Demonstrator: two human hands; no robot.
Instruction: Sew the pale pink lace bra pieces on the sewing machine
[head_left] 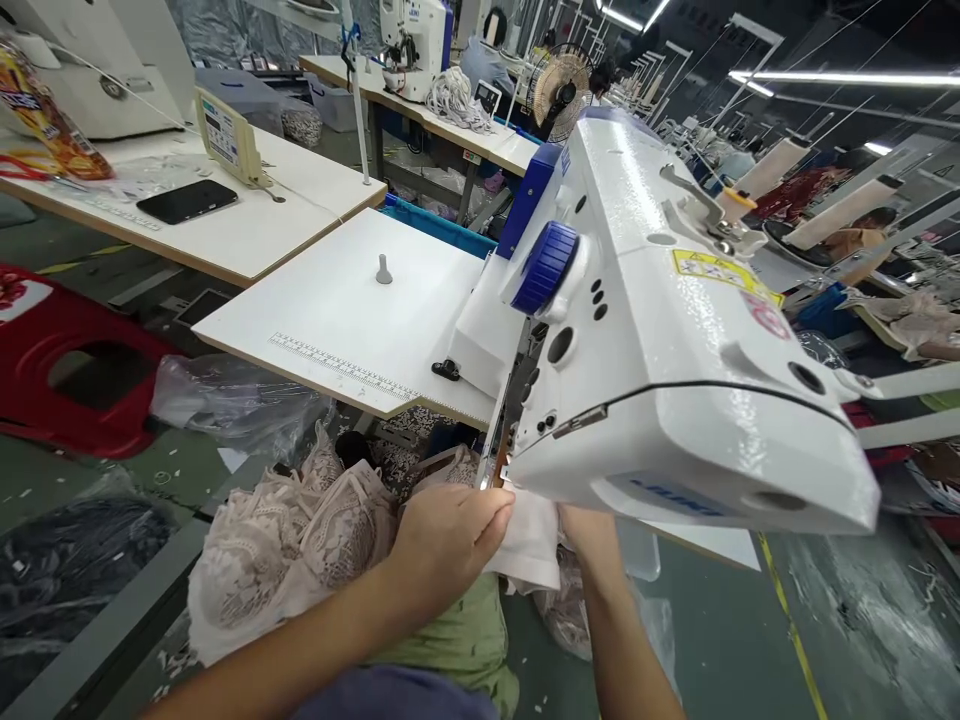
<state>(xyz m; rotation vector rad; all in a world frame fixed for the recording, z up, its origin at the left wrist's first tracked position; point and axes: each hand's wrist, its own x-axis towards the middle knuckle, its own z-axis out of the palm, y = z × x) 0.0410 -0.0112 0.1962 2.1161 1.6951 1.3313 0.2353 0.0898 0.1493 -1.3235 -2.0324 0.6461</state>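
A white sewing machine [637, 300] with a blue handwheel stands tilted across my view, its head above my hands. Under the head hangs a pale piece of fabric [531, 545], its upper part hidden by the machine. My left hand [454, 530] is closed at the fabric's left edge, thumb pressed to the fingers near the needle area. On the fabric's right side is my right hand [589, 540], its fingers hidden behind the fabric and the machine head. Several pale lace bras [292, 545] lie heaped left of my left forearm.
The white machine table [352, 310] carries a printed ruler and a small grey peg [384, 268]. A black phone [187, 200] and a control box [225, 135] sit on the neighbouring table. A red stool [97, 370] stands at left. Other people work among machines farther back.
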